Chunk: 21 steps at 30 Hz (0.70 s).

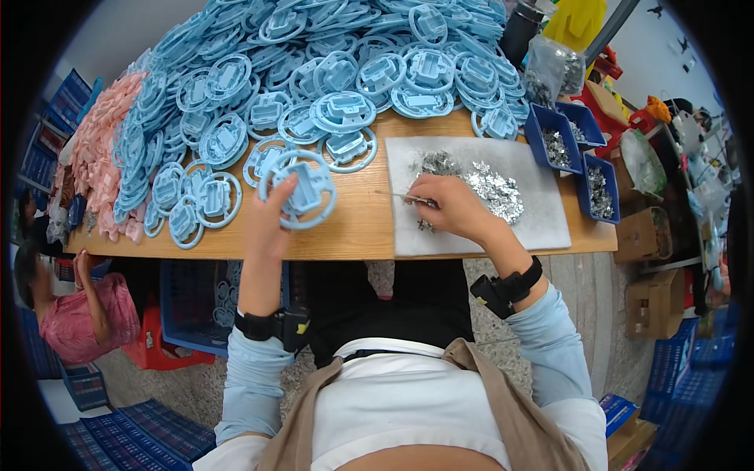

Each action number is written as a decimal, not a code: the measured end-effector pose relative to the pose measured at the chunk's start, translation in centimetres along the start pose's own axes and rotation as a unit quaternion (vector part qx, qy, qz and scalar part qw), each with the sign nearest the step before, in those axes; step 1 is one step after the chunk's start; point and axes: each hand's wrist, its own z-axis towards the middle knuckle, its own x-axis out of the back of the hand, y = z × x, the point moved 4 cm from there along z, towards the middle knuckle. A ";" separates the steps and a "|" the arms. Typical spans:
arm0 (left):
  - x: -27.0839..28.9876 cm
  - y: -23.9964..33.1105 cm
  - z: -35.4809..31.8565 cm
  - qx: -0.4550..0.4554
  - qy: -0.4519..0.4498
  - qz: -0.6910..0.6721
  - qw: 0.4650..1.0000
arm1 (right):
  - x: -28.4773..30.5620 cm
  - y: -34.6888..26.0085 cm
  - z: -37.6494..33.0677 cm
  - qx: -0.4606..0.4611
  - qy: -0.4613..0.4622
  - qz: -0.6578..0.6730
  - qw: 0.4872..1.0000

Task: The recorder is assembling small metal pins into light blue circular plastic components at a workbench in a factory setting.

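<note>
Surface: wooden table in a cluttered workroom, seen from above
Pile: blue rings heaped across the far and left part of the table, pink parts at their left edge
Mat: grey mat on the table's right half, with a scatter of metal clips on it
Bins: blue bins just right of the mat, holding more clips
Left hand: left hand clasps one ring, lifted above the table edge, tilted
Right hand: right hand rests on the mat, fingers pinching tweezers beside the clips
Other person: someone in pink at lower left, beside blue crates
</note>
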 end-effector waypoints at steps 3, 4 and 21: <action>-0.1 -1.6 -1.0 0.030 -0.019 -0.006 0.999 | 0.7 0.2 -0.3 -0.079 0.042 0.009 0.996; -0.4 -1.9 -1.3 0.034 -0.020 -0.005 0.999 | 1.0 0.3 -0.5 -0.117 0.061 0.003 0.991; -4.1 -6.7 -4.1 0.203 -0.105 -0.088 0.970 | -0.3 -4.7 0.7 -0.070 0.106 0.107 0.986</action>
